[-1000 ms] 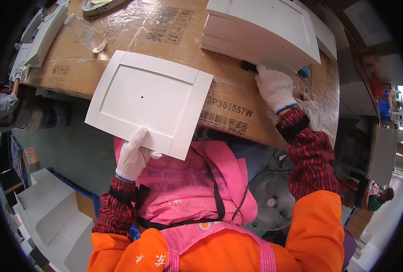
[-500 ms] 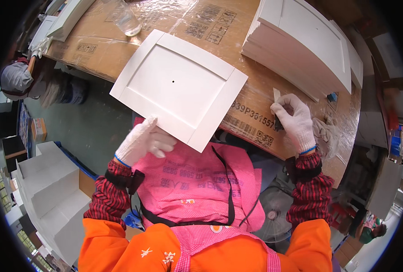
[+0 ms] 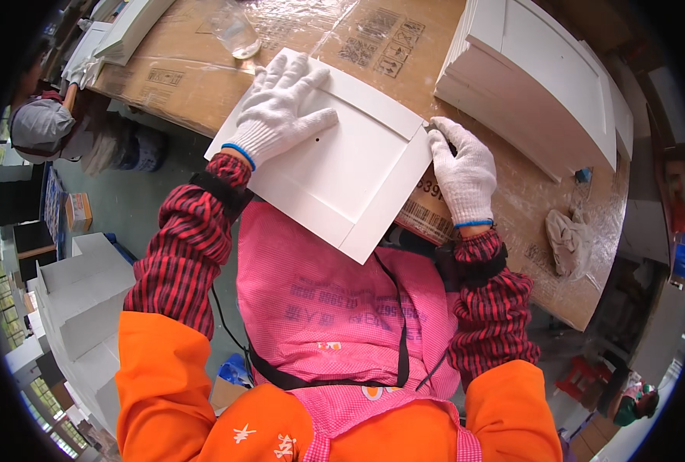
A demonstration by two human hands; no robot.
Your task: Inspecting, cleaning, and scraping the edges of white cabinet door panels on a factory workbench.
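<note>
A white framed panel (image 3: pixel 358 165) with a small dark hole near its middle lies tilted on the near edge of the table. My left hand (image 3: pixel 277 115), in a white knit glove, rests flat on its far left part, fingers spread. At the panel's far right corner is my gloved right hand (image 3: pixel 463 165), thumb and fingers bent together against the edge. Whatever it pinches is mostly hidden by the glove; only a small dark bit shows at the fingertips.
Brown printed cardboard under clear film covers the table (image 3: pixel 311 31). A stack of white panels (image 3: pixel 527 85) stands at the far right, a crumpled cloth (image 3: pixel 569 242) nearer. A clear jar (image 3: pixel 238 38) sits beyond the panel. At the left edge is another person (image 3: pixel 46 127).
My left hand has moved from the panel's near edge onto its face and spread out. My right hand, which held a thin pale strip with a dark end, has moved left to the panel's corner.
</note>
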